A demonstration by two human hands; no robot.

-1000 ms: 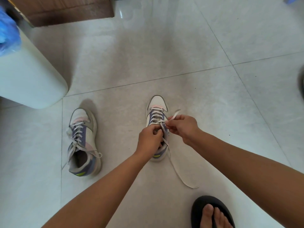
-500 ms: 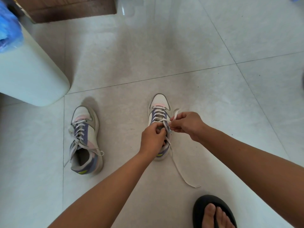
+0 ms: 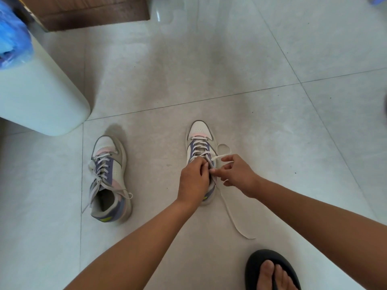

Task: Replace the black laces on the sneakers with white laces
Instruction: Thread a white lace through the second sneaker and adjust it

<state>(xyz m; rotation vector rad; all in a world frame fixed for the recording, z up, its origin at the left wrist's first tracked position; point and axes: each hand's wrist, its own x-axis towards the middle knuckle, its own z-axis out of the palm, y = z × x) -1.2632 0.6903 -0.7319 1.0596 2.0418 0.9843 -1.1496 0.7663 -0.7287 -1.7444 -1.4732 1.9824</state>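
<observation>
Two white, purple and pink sneakers stand on the tiled floor, toes pointing away from me. The left sneaker [image 3: 109,181] carries a white lace, loosely threaded, with its ends trailing. Over the upper eyelets of the right sneaker [image 3: 200,141] both hands work together. My left hand [image 3: 193,181] grips the shoe's collar and the lace at its top. My right hand [image 3: 235,174] pinches the white lace [image 3: 232,216] beside it; a loop lies past the fingers and a long tail runs back over the floor. No black lace is in view.
A pale round bin [image 3: 39,97] with a blue bag [image 3: 12,36] stands at the left. A brown wooden base [image 3: 90,11] sits at the top. My foot in a black sandal [image 3: 270,271] is at the bottom right, near the lace's tail.
My right hand has moved back in toward the left hand at the shoe's top, and a loop of white lace now lies beyond its fingers. The camera shifted slightly.
</observation>
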